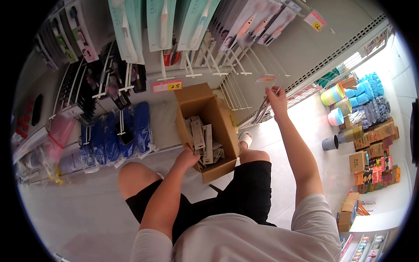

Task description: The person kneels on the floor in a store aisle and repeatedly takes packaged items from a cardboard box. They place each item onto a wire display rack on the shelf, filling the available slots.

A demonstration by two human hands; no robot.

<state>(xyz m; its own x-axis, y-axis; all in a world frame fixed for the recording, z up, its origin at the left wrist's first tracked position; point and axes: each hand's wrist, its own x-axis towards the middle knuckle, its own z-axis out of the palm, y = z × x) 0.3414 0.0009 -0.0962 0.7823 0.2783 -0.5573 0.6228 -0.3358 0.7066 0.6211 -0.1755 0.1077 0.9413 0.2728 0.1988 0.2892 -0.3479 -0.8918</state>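
Observation:
An open cardboard box point(231, 154) stands before my knees, tilted in view, with several slim packages point(208, 144) lying loose in it. My left hand point(188, 157) grips the near left edge of this box. Out to the right, my right hand point(277, 98) is raised beside the wire display hooks point(242, 72) and holds a thin flat package point(262, 111) by its upper end. What that package contains cannot be told. Above the box hang toothbrushes in blister packs point(163, 26) on hooks.
Blue packaged insoles point(141, 124) and dark carded goods point(78, 95) hang at left. Price tags point(167, 85) stick out from the shelf. A perforated shelf upright point(334, 54) runs along the right. Buckets point(330, 143) and stacked goods point(376, 134) stand farther right on the floor.

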